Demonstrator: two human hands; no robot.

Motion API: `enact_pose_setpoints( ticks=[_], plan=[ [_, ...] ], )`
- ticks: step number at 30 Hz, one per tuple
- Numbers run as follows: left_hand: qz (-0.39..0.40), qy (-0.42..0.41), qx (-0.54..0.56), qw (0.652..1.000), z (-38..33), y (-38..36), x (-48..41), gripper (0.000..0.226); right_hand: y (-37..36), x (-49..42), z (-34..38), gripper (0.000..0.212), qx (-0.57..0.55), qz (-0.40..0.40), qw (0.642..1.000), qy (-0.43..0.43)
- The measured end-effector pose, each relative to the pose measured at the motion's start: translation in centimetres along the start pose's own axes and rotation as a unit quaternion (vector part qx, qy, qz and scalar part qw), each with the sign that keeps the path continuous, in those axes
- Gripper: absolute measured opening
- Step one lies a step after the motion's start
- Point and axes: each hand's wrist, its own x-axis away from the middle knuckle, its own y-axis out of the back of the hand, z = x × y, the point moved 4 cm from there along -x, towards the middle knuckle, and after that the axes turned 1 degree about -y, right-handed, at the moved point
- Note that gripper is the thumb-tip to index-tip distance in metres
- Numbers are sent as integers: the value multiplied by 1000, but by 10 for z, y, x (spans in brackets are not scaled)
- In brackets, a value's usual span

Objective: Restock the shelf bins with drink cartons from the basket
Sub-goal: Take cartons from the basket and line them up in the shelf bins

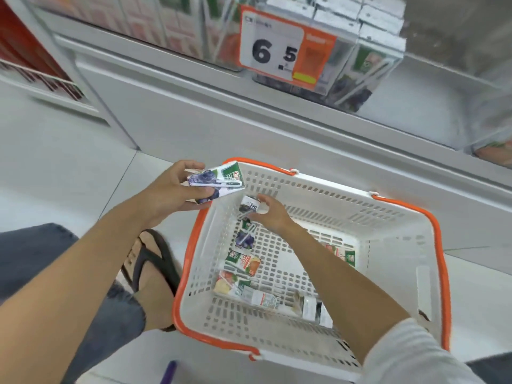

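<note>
A white basket [393, 245] with orange rim and handles sits on the floor below the shelf. My left hand [171, 189] holds a purple grape drink carton [219, 181] over the basket's far left corner. Inside the basket, my right hand [273, 214] is closed on a second small carton [249, 206] near the far wall. Several more cartons lie on the basket floor: a grape one [245, 241], an orange one [245, 263], a mixed-fruit one [235, 285] and others at the right.
A clear shelf bin [357, 79] with grape cartons stands above, behind an orange price tag [282, 48] reading 6.5. More bins of cartons run left along the shelf. My sandalled foot [149, 270] rests beside the basket's left side.
</note>
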Motion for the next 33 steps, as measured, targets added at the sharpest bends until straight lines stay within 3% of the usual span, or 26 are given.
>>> enact_pose_setpoints(
  ticks=[4, 8, 21, 24, 26, 28, 33],
  plan=[
    [13, 5, -36, 999, 2, 4, -5, 47, -26, -20, -15, 63, 120, -18, 993, -6],
    [0, 4, -33, 999, 3, 0, -8, 46, -28, -5, -20, 51, 129, -36, 991, 27],
    [39, -42, 88, 994, -34, -79, 43, 46, 144, 153, 121, 16, -116, -34, 975, 184],
    [103, -81, 109, 985, -60, -105, 66, 54, 164, 189, 148, 11, -130, -64, 966, 212],
    [131, -96, 102, 981, -76, -122, 82, 75, 176, 208, 161, 12, -136, -96, 959, 228],
    [132, -103, 98, 981, -88, -136, 96, 86, 181, 224, 172, 9, -127, -98, 957, 241],
    [92, -143, 131, 977, -120, -158, 114, 83, 197, 247, 181, 21, -73, -93, 962, 248]
  ],
)
